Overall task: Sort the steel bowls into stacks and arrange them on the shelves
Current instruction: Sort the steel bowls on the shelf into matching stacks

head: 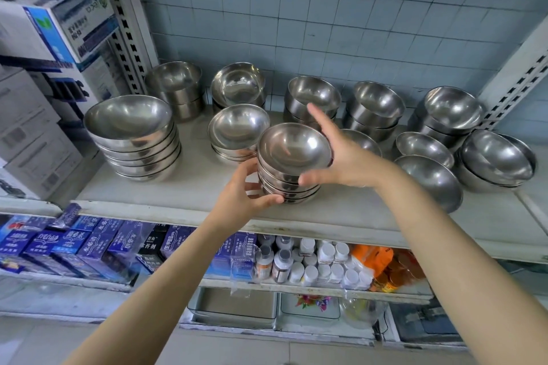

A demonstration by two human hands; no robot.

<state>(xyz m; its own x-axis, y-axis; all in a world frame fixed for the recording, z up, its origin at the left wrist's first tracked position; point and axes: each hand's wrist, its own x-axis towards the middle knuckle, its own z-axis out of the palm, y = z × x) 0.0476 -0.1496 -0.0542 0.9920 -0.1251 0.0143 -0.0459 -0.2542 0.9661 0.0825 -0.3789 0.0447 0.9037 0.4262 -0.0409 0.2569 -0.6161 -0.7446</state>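
On shelf (178,190), near front edge, among other stacks (133,139): stack (293,154) of bowls. Gripped low by left hand (241,191), fingers (247,167) curled round it; steadied by right hand (347,160), fingers (318,118) straight, thumb against side. Seemingly being placed. Next, probably: push back into line, level, clear of neighbours.

1. One cam, worn on head; wide-angle, looks fwd & down.
2. Faces shelf (189,187) w/ bowls (293,154) mid-frame; tiled wall (326,24) across top of frame.
3. Close, at arm's reach: forearms (166,284) run in from bottom edge.
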